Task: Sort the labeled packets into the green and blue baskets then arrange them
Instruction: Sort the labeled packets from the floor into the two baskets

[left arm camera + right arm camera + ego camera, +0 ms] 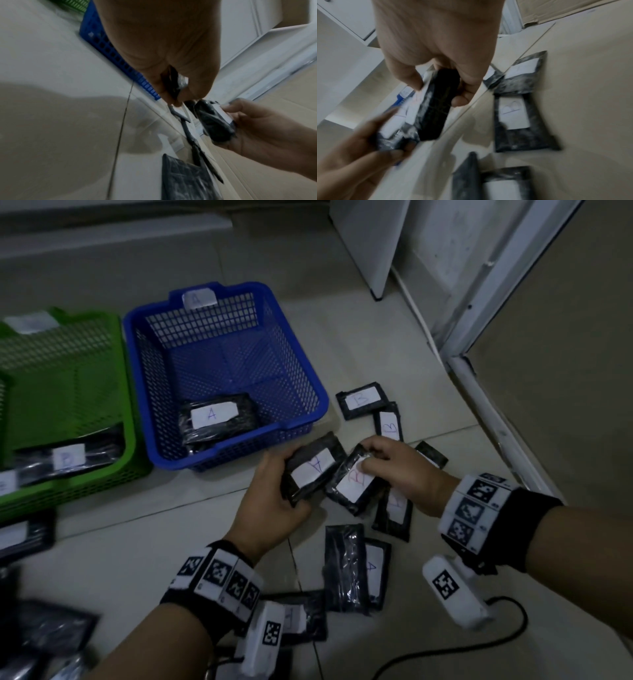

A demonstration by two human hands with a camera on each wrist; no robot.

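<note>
Sorting was maybe a third done, judging by what sat where. Blue basket (226,378) (tagged A) had one A pkt (217,419) in its near corner. Green basket (65,392), touching the blue basket's left side, had a B pkt (68,457) against its near wall, w/ another white label showing at the frame edge left of that, letter unreadable.

Left hand (274,494) was just in front of the blue basket's near-right corner, fingers curled round an A packet (313,470) held off the floor. Right hand (400,470), right of that corner, pinched a B packet (352,484) w/ thumb on its label. The two pkts were touching or almost, can't tell which.

Still plenty left on the floor (137,559) right of and in front of the blue basket: two B pkts (363,400) beside its right wall, another partly under the right hand, an A one (371,573) further toward the camera w/ a plain black one overlapping it, plus more near the left wrist. A few dark blurry pkts in front of the green basket too, letters unreadable.

My guess: A goes in blue, B in green next, then a bunch more rounds. Arranging hadn't rly started imo, the pkts in the baskets lay loose.
</note>
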